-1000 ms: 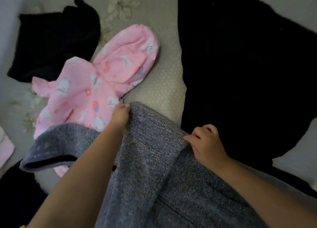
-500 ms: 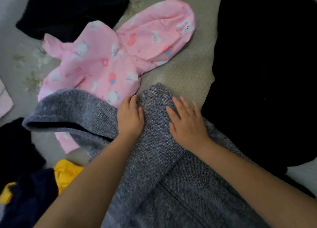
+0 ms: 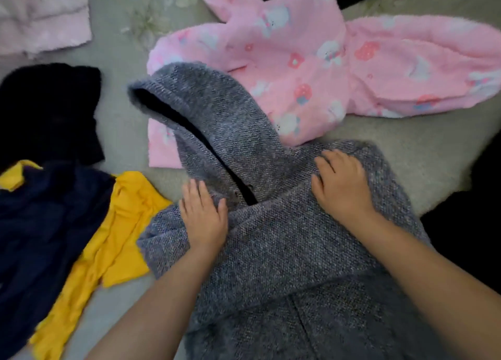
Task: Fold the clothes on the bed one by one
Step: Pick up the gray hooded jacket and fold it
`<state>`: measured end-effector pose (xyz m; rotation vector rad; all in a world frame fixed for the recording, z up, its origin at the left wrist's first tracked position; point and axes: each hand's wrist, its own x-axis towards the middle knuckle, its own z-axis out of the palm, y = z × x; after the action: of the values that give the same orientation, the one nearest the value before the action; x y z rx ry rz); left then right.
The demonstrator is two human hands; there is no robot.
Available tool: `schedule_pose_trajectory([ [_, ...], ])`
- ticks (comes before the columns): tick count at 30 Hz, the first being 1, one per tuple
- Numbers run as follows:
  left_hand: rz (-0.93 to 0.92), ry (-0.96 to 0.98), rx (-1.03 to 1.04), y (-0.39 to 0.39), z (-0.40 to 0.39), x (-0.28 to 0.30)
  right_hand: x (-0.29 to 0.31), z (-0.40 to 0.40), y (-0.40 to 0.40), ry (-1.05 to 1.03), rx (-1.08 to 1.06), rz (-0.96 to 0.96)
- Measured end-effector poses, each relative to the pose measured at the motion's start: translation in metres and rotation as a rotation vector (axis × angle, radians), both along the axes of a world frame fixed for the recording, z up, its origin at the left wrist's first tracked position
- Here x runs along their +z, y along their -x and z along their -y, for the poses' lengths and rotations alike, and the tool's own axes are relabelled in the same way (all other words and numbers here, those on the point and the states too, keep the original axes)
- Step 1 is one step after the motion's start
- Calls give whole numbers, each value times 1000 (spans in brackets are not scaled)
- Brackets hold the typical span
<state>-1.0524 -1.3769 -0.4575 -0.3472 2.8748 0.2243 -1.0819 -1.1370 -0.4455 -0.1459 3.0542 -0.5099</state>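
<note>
A grey knitted hoodie (image 3: 284, 251) lies flat on the bed in front of me, its hood pointing up and to the left. My left hand (image 3: 204, 216) rests flat on the hoodie's left shoulder, fingers straight. My right hand (image 3: 340, 186) presses on the right shoulder near the hood's base, its fingers slightly bent over the fabric. A pink printed fleece garment (image 3: 311, 59) lies behind the hoodie, partly under the hood.
A navy and yellow garment (image 3: 108, 237) lies crumpled at the left, with a black one (image 3: 48, 110) above it. A pale pink cloth (image 3: 43, 15) sits at the top left. Dark fabric (image 3: 466, 237) covers the right edge. The bedcover (image 3: 122, 48) is grey-green.
Both hands let go of the pinched grey fabric, flattened on it and slid apart to the two shoulders. The hood now lies spread out; the view has shifted left.
</note>
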Motion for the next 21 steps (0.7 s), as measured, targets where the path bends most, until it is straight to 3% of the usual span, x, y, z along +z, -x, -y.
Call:
schedule_pose_trajectory([
  [3,30,-35,168,-15,16,-17,16,37,36,74,121,-45],
  [7,25,-75,195,-15,30,-38,18,84,90,53,242,4],
  [10,-17,-66,175,-14,35,-47,13,111,133,68,149,35],
  [15,19,-75,146,-12,37,-47,20,149,187,171,-33,267],
  [21,50,-104,135,-11,38,-48,42,140,152,104,48,177],
])
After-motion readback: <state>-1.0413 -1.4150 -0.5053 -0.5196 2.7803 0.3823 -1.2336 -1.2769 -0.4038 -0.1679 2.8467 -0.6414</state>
